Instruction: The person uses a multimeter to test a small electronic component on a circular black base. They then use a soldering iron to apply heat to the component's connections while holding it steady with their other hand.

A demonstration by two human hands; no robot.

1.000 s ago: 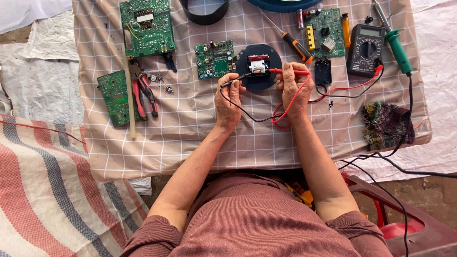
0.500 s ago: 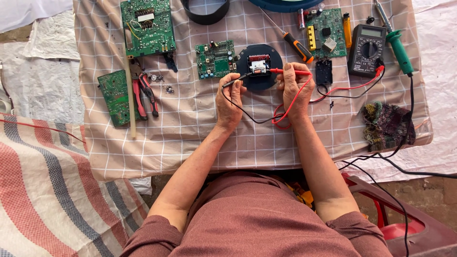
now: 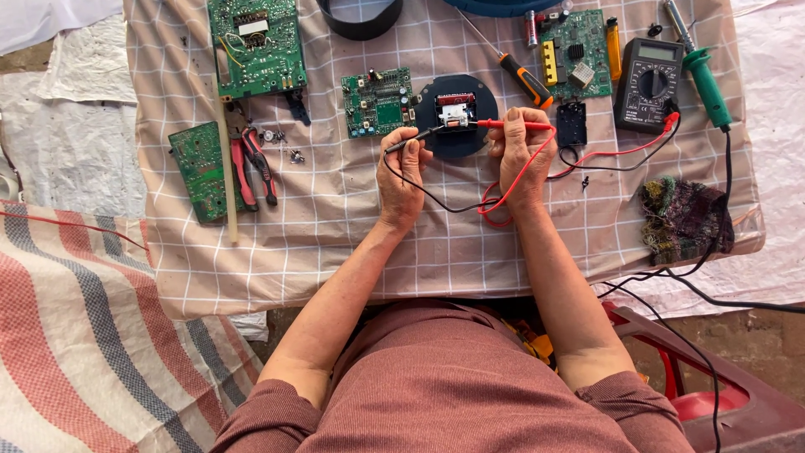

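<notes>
Both hands (image 3: pixel 402 172) (image 3: pixel 521 155) press probes onto round black part (image 3: pixel 455 126).

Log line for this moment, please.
left hand: holds black probe | right hand: holds red probe | tips at round black part

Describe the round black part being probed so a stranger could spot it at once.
On the checked tablecloth, look just beyond the left hand and right hand. There lies the round black disc, where both probe tips meet. Unlike the square green boards around it, it is circular and dark.
</notes>
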